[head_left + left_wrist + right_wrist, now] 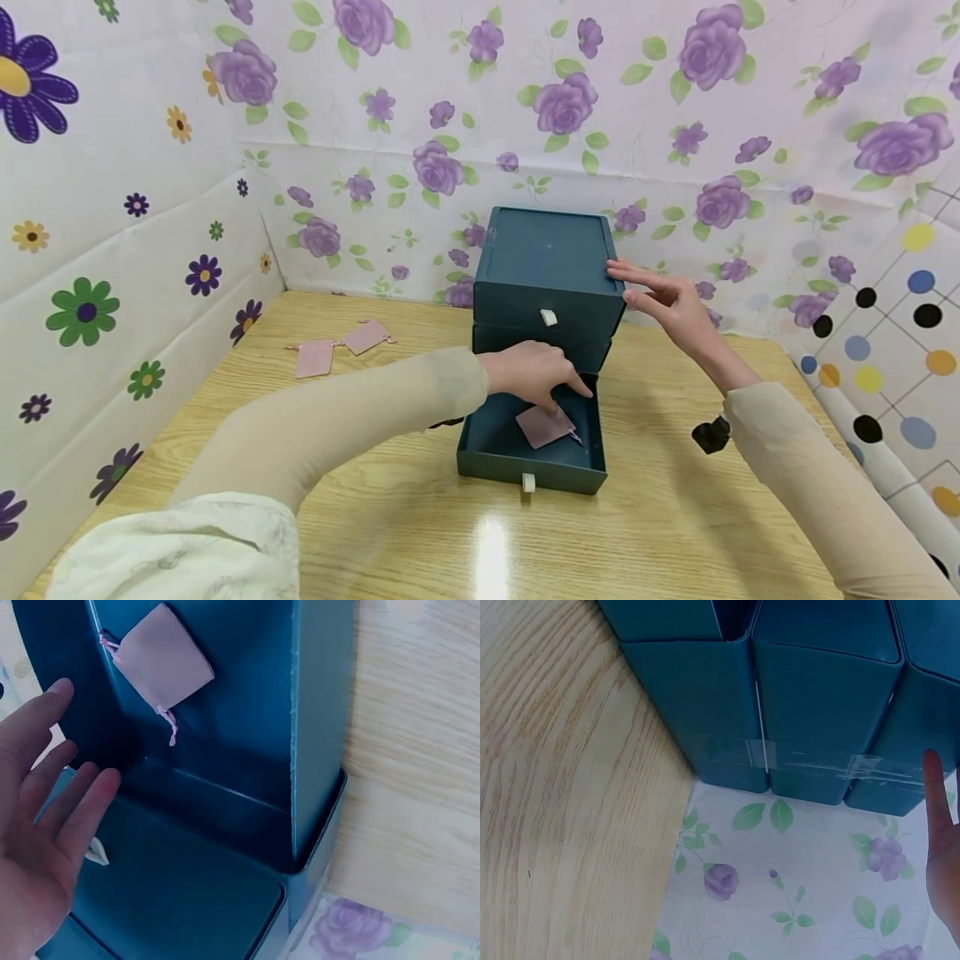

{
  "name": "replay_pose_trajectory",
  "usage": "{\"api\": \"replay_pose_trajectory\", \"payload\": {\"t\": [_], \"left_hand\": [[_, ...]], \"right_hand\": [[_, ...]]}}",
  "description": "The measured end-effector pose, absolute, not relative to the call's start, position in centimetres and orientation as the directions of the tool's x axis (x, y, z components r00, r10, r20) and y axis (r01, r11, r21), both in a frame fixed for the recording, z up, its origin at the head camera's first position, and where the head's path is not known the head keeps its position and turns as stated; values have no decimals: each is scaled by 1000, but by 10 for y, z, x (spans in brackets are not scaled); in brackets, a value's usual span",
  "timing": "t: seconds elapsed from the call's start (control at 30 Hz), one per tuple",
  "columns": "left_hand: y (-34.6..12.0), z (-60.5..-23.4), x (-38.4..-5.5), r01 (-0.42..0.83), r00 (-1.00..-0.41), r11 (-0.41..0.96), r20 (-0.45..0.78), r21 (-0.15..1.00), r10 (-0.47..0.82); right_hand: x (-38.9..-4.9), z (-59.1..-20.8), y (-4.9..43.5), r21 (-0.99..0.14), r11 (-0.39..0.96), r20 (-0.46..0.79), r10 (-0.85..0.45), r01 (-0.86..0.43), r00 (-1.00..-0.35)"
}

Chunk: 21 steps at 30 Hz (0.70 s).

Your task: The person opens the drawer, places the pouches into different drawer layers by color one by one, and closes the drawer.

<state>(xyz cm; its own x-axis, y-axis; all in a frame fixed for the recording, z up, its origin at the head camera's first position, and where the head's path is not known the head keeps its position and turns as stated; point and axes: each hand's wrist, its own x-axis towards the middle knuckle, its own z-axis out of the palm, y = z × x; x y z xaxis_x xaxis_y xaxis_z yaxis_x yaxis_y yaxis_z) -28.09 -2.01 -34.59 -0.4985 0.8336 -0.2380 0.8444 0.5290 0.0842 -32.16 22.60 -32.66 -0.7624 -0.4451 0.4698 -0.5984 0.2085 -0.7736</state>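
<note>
A dark teal stack of three drawer boxes (pixel 551 250) stands on the table, its bottom drawer (pixel 487 469) pulled out. Inside that drawer lies a pink drawstring pouch (pixel 536 429), flat, with its cord ends loose. My left hand (pixel 531 368) is over the drawer; in the left wrist view its fingers (pixel 94 799) are spread and hold nothing, apart from the pouch (pixel 165 660). At the upper right edge of the stack, my right hand (pixel 675 310) touches the top box with extended fingers. Only part of that hand (pixel 946 859) shows in the right wrist view.
Two more pink pouches, one nearer (pixel 314 358) and one farther (pixel 366 337), lie on the wooden table (pixel 390 517) to the left. Flowered cloth (pixel 360 217) hangs behind the stack. White pull tabs mark the drawer fronts. Clear tape (pixel 802 765) runs across the boxes' side.
</note>
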Motion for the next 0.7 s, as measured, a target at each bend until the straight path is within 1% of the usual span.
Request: {"api": "replay_pose_trajectory", "payload": {"t": [0.13, 0.23, 0.4, 0.57, 0.7], "left_hand": [[-21, -338, -282, 841, -463, 524, -324, 135, 825], [-22, -331, -282, 843, -418, 508, -377, 178, 826], [-28, -319, -281, 855, -377, 486, -426, 181, 822], [-40, -306, -277, 865, -353, 467, -441, 183, 826], [-55, -297, -275, 865, -366, 472, -430, 170, 825]], "right_hand": [[-322, -327, 227, -772, 209, 472, -445, -600, -761], [-322, -327, 226, -772, 216, 469, -442, -598, -764], [-322, -327, 226, -773, 229, 460, -439, -591, -772], [-322, -327, 225, -772, 240, 458, -433, -589, -776], [-322, -327, 224, -774, 245, 453, -429, -584, -781]]}}
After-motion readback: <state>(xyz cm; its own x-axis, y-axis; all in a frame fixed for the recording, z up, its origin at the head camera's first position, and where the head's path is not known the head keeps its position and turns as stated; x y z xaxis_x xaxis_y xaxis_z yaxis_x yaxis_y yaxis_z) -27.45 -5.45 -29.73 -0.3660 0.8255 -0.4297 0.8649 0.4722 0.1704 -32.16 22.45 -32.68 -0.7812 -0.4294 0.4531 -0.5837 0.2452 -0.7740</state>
